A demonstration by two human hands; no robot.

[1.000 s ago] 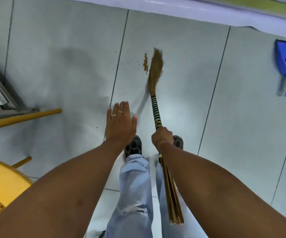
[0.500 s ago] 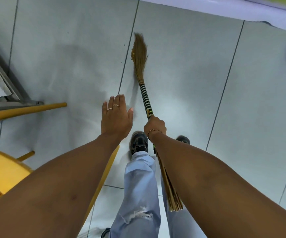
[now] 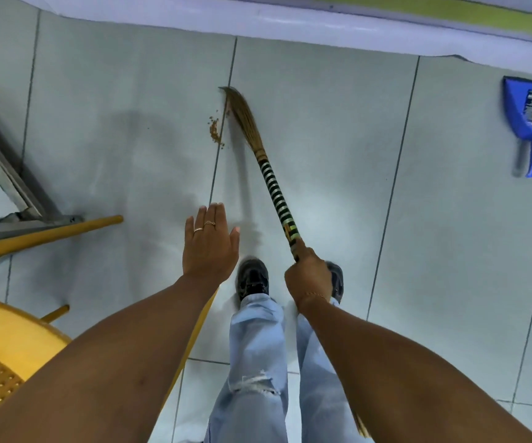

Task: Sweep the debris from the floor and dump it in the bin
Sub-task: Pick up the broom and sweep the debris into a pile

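Observation:
My right hand (image 3: 309, 272) grips the striped black-and-green handle of a straw broom (image 3: 276, 190). Its brown bristle head rests on the pale tiled floor (image 3: 322, 123), just right of a small line of brown debris (image 3: 215, 132) lying along a tile joint. My left hand (image 3: 210, 243) hovers flat above the floor with fingers together, rings showing, holding nothing. A blue dustpan (image 3: 531, 119) lies on the floor at the far right, well apart from the debris. No bin is in view.
A yellow plastic chair (image 3: 5, 340) stands at the lower left, one leg (image 3: 53, 233) stretching across the floor. A metal frame (image 3: 8, 183) sits at the left edge. A white wall base (image 3: 290, 24) runs along the top. My two feet in black shoes (image 3: 253, 278) stand below the broom.
The broom head swung from the left tile joint toward the right, and the debris line shows again to its left. The view shifted, bringing the blue dustpan back in fully.

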